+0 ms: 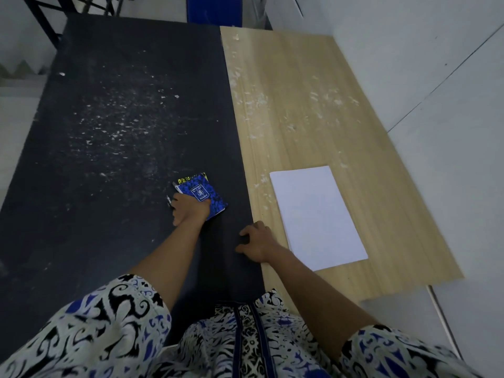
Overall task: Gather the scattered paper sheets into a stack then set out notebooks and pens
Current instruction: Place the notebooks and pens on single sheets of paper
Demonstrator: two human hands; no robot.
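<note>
A small blue patterned notebook (202, 190) lies on the dark table (109, 132), on top of another notebook whose yellow edge (185, 178) shows behind it. My left hand (188, 210) grips the blue notebook's near-left corner, thumb on the cover. A pen tip (168, 200) pokes out just left of that hand. A neat stack of white paper sheets (316, 214) lies on the light wooden table (300, 105) to the right. My right hand (255, 241) rests on the dark table with fingers curled under, just left of the stack, holding nothing.
The dark tabletop carries white specks and smears in its middle. The wooden top has pale paint marks. A white wall (436, 77) runs along the right side. A blue panel (215, 9) stands behind the tables.
</note>
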